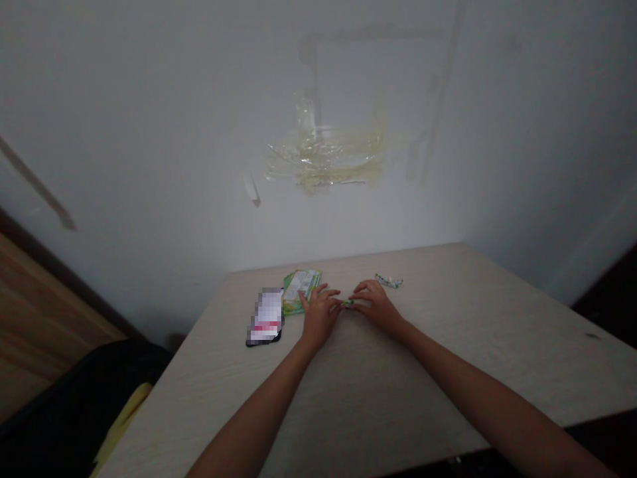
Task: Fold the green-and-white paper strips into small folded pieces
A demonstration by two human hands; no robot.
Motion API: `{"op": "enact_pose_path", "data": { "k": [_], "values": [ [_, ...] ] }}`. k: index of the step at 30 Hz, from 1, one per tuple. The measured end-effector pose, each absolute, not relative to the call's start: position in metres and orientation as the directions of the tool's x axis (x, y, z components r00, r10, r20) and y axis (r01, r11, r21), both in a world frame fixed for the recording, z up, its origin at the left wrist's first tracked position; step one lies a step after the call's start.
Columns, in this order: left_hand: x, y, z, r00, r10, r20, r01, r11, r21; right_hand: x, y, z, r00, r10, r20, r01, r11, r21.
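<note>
Both hands meet over the middle of the table around a small green-and-white wrapped piece (347, 303), perhaps a sweet; its kind is too small to make out. My left hand (319, 312) pinches its left end with thumb and fingertips, other fingers spread. At its right end, the fingertips of my right hand (379, 307) close on it. Just left of my left hand lies a flat green printed packet (301, 284), partly covered by that hand's fingers. Beyond my right hand rests a second slim green-and-white wrapped piece (389, 281).
A phone (269, 312) with a lit, blurred screen lies left of the packet. The pale wooden table (448, 318) meets a wall (209, 166) with peeling tape (328, 159). Dark cloth and yellow fabric (122, 418) are at the lower left, beside wooden boards (34, 318).
</note>
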State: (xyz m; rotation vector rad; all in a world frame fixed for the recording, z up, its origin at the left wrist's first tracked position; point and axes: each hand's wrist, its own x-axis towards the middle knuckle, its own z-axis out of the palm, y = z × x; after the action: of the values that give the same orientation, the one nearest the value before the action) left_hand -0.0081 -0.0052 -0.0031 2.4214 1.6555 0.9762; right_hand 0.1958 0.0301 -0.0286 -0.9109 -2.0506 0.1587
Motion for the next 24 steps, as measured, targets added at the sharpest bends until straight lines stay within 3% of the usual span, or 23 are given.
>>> {"op": "enact_pose_path", "data": {
  "k": [7, 17, 24],
  "values": [
    [-0.0072, -0.0049, -0.0036, 0.210, 0.846, 0.489, 0.813, -0.430, 0.394, 0.1948, 0.0313, -0.0303, -0.335, 0.669, 0.664, 0.523, 0.718, -0.459],
    [-0.0056, -0.0063, 0.0039, 0.175, 0.898, 0.403, 0.820, -0.359, 0.445, 0.1942, 0.0299, -0.0302, -0.347, 0.704, 0.620, 0.522, 0.694, -0.496],
    [-0.0075, -0.0054, 0.0012, 0.103, 0.914, 0.393, 0.826, -0.299, 0.478, 0.1944, 0.0282, -0.0280, -0.197, 0.815, 0.545, 0.491, 0.563, -0.665]
  ]
}}
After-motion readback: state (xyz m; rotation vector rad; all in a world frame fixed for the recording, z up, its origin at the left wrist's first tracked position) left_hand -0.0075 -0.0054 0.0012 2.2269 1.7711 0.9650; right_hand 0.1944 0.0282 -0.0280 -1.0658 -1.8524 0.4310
